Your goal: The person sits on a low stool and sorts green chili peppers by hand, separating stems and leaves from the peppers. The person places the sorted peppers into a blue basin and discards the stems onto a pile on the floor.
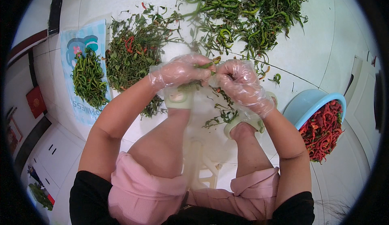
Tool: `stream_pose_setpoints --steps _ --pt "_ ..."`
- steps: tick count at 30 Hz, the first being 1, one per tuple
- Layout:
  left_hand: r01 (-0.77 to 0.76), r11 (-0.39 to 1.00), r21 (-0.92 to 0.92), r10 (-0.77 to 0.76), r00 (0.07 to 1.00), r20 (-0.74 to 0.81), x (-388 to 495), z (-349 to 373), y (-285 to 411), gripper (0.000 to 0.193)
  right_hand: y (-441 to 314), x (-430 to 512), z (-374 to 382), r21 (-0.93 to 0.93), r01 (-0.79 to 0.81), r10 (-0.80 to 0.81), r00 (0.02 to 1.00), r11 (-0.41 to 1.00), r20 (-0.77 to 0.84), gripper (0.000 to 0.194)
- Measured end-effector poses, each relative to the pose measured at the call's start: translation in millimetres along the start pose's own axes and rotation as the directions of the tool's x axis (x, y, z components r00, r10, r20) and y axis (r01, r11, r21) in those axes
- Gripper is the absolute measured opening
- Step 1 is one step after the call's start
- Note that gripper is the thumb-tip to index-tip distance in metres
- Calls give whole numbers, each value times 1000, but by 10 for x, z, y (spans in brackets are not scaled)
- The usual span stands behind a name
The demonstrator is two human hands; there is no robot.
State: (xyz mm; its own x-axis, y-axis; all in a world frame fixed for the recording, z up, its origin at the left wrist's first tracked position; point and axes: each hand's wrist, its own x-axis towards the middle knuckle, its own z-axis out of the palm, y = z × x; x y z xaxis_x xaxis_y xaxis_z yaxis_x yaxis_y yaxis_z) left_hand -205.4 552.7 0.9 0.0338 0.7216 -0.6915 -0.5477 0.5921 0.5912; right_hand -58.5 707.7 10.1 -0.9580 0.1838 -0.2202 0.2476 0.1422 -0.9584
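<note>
My left hand (pixel 188 70), in a clear plastic glove, pinches a green chili pepper sprig (pixel 204 65) between thumb and fingers. Leafy bits of it hang blurred beneath the palm. My right hand (pixel 243 85), gloved the same way, meets the left at the fingertips, its fingers curled in on the sprig's end; what exactly lies under them is partly hidden. Beyond both hands spreads a large heap of green chili peppers with stems and leaves (pixel 255 15). Left of my left hand lies a pile of stripped stems and leaves (pixel 130 64) with a few red peppers in it.
Picked green peppers (pixel 89 79) lie on a blue printed plastic sheet (pixel 68 42) at the left. A light-blue basin (pixel 304 103) of red chili peppers (pixel 323 130) stands at the right. Loose sprigs (pixel 225 115) lie between my green slippers (pixel 179 100). A white door (pixel 361 91) is far right.
</note>
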Motion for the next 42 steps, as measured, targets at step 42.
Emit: stream_pose_setpoints --steps 42 --pt "-162 947 -277 -11 847 -532 -12 -427 59 16 267 -81 109 787 -591 501 742 176 445 19"
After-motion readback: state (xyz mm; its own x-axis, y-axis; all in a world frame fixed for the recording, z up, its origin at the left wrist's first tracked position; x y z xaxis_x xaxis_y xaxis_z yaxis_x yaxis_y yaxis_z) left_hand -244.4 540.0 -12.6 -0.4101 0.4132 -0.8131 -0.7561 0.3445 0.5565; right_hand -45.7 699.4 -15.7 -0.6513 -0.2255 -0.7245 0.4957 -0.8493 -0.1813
